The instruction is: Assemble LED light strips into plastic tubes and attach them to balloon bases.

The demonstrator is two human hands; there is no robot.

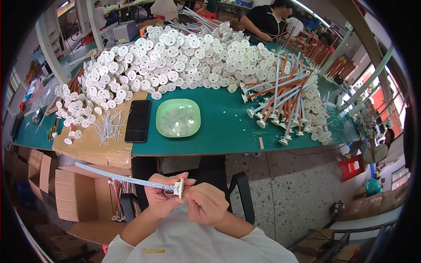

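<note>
Forearms [141, 225] converge; left fingers [169, 179] grip white disc [181, 189]; right fingers [201, 194] bunch closed, contents hidden.

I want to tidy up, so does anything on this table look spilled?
Possibly: a few small white bits lie loose on the green tabletop, right of the light-green tray, while pale pieces sit gathered inside it.

The one head view looks down and forward from above the person's shirt [193, 241], through a fisheye rimmed in black. The left hand [163, 193] and right hand [207, 203] sit close, before the table's [223, 131] near edge, which bows; beyond its far edge, the room recedes.
</note>
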